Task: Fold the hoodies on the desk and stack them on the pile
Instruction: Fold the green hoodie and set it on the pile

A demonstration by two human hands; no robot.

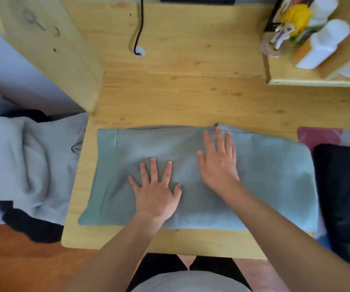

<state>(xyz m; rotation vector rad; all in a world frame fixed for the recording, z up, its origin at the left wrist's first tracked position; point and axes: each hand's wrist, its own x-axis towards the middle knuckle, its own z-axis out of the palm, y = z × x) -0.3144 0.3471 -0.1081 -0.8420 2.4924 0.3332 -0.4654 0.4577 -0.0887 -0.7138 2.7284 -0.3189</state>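
Head camera: we press our left hand (156, 191) and right hand (218, 163), fingers straight and grasping nothing, flat on the folded grey-green hoodie (271, 182) lying across the wooden desk (180, 98).

**A bedroom desk at home**

This looks like someone's living space: a pale wooden desk (191, 91) with a side shelf (317, 81) carrying an anime figurine (290, 24), a black cable (139, 28) trailing down, and rumpled grey clothing (22, 161) heaped at left.

one head-worn wide-angle view, looking steeply down and forward onto the surface (191, 91) from close above, the wearer's lap at bottom edge.
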